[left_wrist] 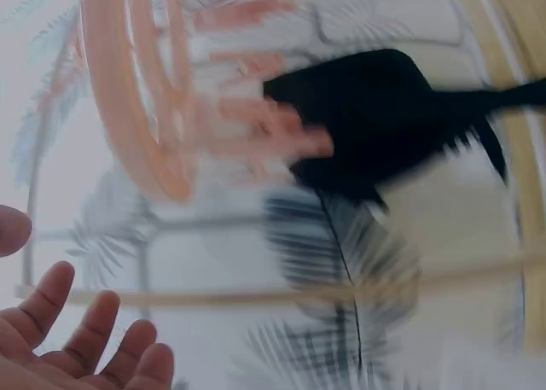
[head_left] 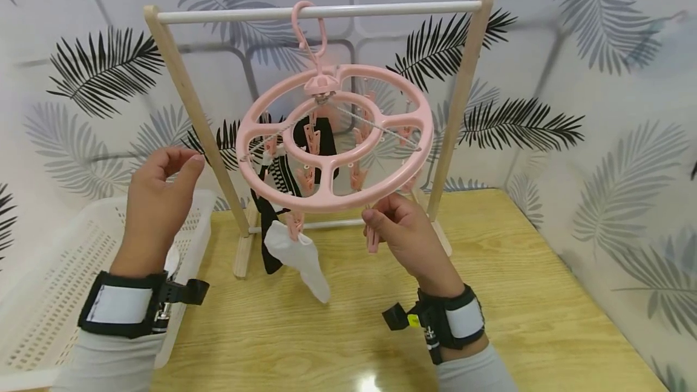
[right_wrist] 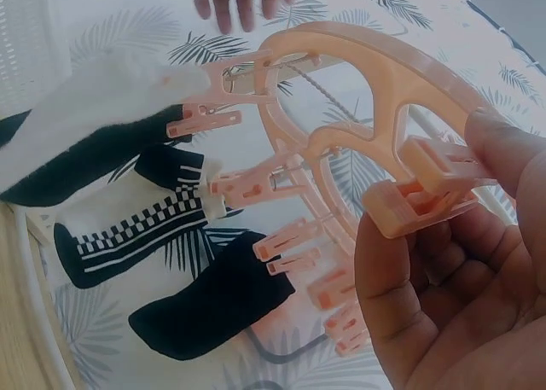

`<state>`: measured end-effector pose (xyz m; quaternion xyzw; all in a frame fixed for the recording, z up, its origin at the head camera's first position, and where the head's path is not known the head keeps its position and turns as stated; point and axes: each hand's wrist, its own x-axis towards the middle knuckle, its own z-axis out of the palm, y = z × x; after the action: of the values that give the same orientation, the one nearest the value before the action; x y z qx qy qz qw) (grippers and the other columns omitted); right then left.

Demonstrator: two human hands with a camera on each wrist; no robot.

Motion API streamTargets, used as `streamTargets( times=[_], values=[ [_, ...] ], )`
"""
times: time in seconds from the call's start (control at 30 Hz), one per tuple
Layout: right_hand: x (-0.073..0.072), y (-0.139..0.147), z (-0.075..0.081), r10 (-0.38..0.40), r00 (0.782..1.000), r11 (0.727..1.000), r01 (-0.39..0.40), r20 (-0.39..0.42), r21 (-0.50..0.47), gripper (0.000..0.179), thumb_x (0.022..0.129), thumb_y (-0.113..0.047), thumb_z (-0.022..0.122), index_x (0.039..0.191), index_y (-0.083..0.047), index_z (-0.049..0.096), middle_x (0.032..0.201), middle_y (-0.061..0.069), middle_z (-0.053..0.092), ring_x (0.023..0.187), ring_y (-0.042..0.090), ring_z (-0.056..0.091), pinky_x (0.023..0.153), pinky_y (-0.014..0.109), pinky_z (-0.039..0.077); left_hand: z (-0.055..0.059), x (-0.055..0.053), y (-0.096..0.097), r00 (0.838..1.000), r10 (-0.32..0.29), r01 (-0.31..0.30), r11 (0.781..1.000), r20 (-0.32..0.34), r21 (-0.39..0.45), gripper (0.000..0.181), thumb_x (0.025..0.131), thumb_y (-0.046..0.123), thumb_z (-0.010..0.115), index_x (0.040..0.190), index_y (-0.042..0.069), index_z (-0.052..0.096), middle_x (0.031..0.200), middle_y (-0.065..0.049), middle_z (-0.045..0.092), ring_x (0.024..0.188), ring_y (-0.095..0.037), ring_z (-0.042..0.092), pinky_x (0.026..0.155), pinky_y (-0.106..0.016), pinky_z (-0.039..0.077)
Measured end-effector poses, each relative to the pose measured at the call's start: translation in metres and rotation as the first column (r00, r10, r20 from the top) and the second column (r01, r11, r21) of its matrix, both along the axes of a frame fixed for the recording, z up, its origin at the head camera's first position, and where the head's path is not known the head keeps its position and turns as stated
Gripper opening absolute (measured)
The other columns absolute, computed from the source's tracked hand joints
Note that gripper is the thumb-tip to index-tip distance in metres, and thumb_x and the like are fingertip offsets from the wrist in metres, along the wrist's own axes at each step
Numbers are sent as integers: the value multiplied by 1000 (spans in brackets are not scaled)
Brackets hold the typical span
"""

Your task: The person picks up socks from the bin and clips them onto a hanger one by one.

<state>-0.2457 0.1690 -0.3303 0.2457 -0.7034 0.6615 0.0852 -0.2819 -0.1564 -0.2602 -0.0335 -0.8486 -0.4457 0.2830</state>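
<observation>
A pink round clip hanger (head_left: 325,202) hangs by its hook from a white bar. Near its front right edge my right hand (head_left: 407,236) pinches a pink clip (head_left: 373,241) between thumb and fingers; in the right wrist view no cloth shows in that clip (right_wrist: 418,194). My left hand (head_left: 163,195) is held in the air beside the left post, fingers loosely bent, holding nothing. A white sock (head_left: 299,258) dangles from a front clip. Behind it hang a black sock (head_left: 269,241), a checkered black-and-white sock (right_wrist: 141,224) and another black sock (right_wrist: 213,300).
The stand has wooden posts (head_left: 460,101) and a white top bar (head_left: 381,10). A white perforated basket (head_left: 201,228) stands at the left under my left forearm, with something white and partly hidden inside. Below lies a wood-grain table (head_left: 523,295); leaf-patterned covering (head_left: 615,156) rises behind.
</observation>
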Motion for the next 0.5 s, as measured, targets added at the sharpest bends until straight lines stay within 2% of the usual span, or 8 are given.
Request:
streamTargets(
  times=[0.13,0.23,0.3,0.37,0.5],
  values=[
    [0,0,1,-3,1000,1000,3,21,0,23,95,-20,54,91,2,51,65,9,56,56,27,56,57,29,51,0,-15,-25,998,-17,26,990,61,-140,43,92,41,49,112,5,60,121,-16,57,110,-30,50,85,-50,41],
    [0,0,1,-6,1000,1000,6,29,7,24,95,-21,54,91,2,51,65,9,56,57,27,56,57,29,51,-3,-26,-44,991,-55,86,960,123,-266,46,93,40,48,114,1,58,124,-23,52,114,-38,45,89,-58,37],
    [-1,0,1,-5,1000,1000,5,24,11,24,95,-20,54,91,3,51,66,10,56,57,27,56,56,28,51,-8,-34,-56,985,-62,117,926,163,-359,46,93,38,47,114,-3,57,121,-28,53,110,-41,46,87,-60,37],
    [-2,-1,0,-3,1000,1000,3,17,12,24,95,-20,54,91,3,51,66,10,56,57,27,56,54,27,50,-17,-43,-69,975,-67,158,881,214,-446,47,93,35,47,114,-7,56,117,-31,54,105,-43,48,84,-60,39],
    [-2,-2,-2,-10,999,1000,9,32,15,25,95,-21,54,90,4,50,65,10,56,56,27,56,54,27,49,-43,-57,-99,940,-56,251,782,337,-571,49,92,32,49,114,-11,56,110,-35,58,94,-45,54,77,-60,43]
  ],
)
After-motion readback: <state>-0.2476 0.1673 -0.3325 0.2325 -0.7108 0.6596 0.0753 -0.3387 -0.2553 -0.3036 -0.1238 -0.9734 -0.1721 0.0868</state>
